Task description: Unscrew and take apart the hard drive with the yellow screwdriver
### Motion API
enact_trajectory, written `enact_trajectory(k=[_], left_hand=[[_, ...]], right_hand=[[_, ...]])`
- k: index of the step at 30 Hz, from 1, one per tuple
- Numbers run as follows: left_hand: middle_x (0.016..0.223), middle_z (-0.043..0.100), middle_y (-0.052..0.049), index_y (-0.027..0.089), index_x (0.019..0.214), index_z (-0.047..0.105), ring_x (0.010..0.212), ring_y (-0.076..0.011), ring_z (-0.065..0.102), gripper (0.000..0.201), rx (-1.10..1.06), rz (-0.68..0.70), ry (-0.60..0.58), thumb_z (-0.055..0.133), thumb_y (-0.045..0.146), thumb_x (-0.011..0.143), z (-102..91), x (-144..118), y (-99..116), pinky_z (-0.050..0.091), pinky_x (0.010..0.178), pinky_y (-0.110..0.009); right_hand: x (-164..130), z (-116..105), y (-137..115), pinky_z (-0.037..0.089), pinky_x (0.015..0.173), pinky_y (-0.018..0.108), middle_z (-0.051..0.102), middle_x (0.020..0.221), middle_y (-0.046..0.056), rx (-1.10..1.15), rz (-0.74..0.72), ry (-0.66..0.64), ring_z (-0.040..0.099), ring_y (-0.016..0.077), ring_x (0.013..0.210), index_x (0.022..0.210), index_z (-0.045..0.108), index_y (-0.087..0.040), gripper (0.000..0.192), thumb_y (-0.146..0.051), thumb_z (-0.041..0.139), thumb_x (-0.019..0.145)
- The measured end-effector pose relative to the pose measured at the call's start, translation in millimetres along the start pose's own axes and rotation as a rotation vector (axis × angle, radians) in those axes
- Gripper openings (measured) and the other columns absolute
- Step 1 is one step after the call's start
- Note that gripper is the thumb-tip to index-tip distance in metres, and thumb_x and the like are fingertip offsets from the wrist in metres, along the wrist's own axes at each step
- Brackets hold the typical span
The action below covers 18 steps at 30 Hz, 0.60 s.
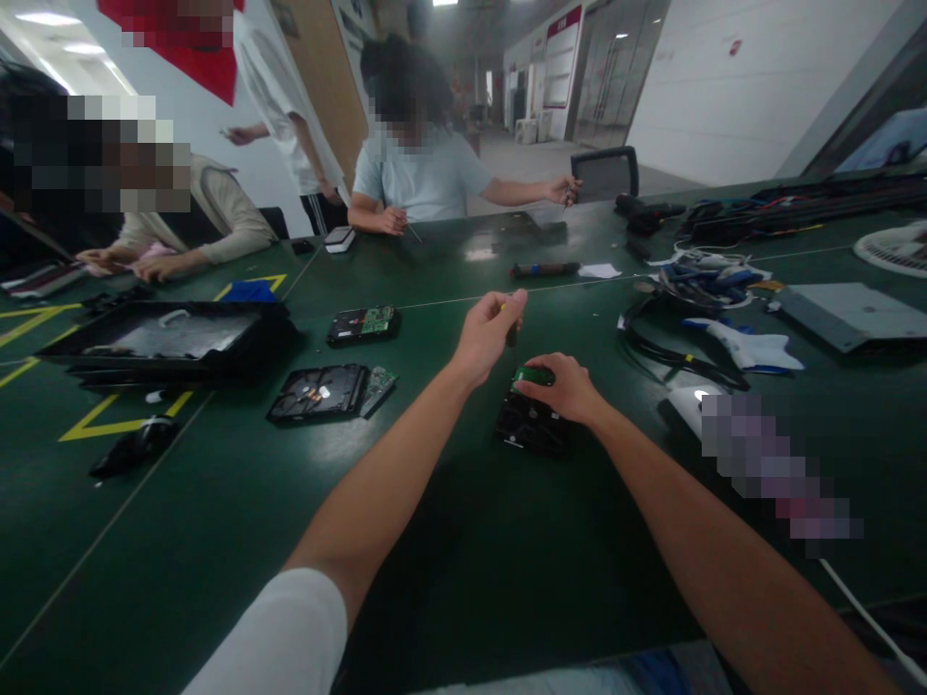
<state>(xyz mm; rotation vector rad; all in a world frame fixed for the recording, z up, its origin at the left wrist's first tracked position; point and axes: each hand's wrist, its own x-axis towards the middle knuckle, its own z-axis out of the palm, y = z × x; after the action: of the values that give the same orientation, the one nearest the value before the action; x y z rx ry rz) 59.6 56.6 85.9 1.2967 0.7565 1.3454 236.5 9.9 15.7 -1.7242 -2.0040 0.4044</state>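
Dark green flat bench (217, 502), marked with yellow painted lines (108, 425) and thin pale seams. Black rectangular metal hard drive (528, 425) carrying a green circuit board (534, 375). Second black hard drive (319, 393) with a green board strip at its side. Third black drive (362, 324), green board on top. Black shallow plastic tray (166, 338). White-and-blue plastic tool (745, 346). White fabric sleeve (282, 642).

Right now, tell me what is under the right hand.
The right hand rests on a black hard drive lying flat on the green table. A green circuit board shows at its far end. The drive's top beneath the palm is covered.
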Motion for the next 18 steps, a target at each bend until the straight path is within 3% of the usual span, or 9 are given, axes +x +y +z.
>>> enact_trajectory(k=[2, 5, 11, 18], left_hand=[[0.072, 0.057, 0.002, 0.021, 0.080, 0.068, 0.067, -0.0112, 0.052, 0.042, 0.066, 0.043, 0.006, 0.076, 0.059, 0.097, -3.0, 1.2, 0.1, 0.044, 0.066, -0.027], [0.077, 0.062, 0.001, 0.021, 0.085, 0.073, 0.072, -0.0117, 0.056, 0.036, 0.075, 0.065, -0.017, 0.074, 0.054, 0.099, -4.6, 2.6, -0.4, 0.045, 0.069, -0.026], [0.075, 0.065, 0.000, 0.021, 0.087, 0.064, 0.071, -0.0134, 0.064, 0.030, -0.131, -0.056, -0.025, 0.064, 0.044, 0.105, 0.2, 1.8, 1.1, 0.054, 0.076, -0.029], [0.070, 0.061, 0.003, 0.022, 0.092, 0.060, 0.066, -0.0122, 0.060, 0.046, -0.035, 0.009, -0.072, 0.069, 0.067, 0.098, -0.5, 1.5, -5.5, 0.052, 0.074, -0.028]], right_hand=[[-0.1, 0.0, 0.0, 0.050, 0.104, 0.054, 0.077, 0.129, 0.008, 0.000, 0.002, 0.004, 0.067, 0.0370, 0.125, 0.124, 0.080, -0.032, 0.044, -0.062, 0.078, 0.092], [-0.3, -0.2, 0.2, 0.050, 0.105, 0.055, 0.077, 0.130, 0.009, 0.003, 0.001, 0.001, 0.066, 0.0377, 0.125, 0.125, 0.080, -0.031, 0.046, -0.063, 0.078, 0.092], [-0.2, -0.2, 0.9, 0.050, 0.103, 0.053, 0.077, 0.130, 0.009, 0.002, -0.010, -0.001, 0.067, 0.0374, 0.124, 0.124, 0.080, -0.030, 0.045, -0.062, 0.078, 0.092], [0.0, -0.5, 0.7, 0.049, 0.105, 0.054, 0.077, 0.128, 0.009, -0.001, 0.004, -0.012, 0.066, 0.0370, 0.125, 0.123, 0.080, -0.031, 0.044, -0.062, 0.077, 0.093]])
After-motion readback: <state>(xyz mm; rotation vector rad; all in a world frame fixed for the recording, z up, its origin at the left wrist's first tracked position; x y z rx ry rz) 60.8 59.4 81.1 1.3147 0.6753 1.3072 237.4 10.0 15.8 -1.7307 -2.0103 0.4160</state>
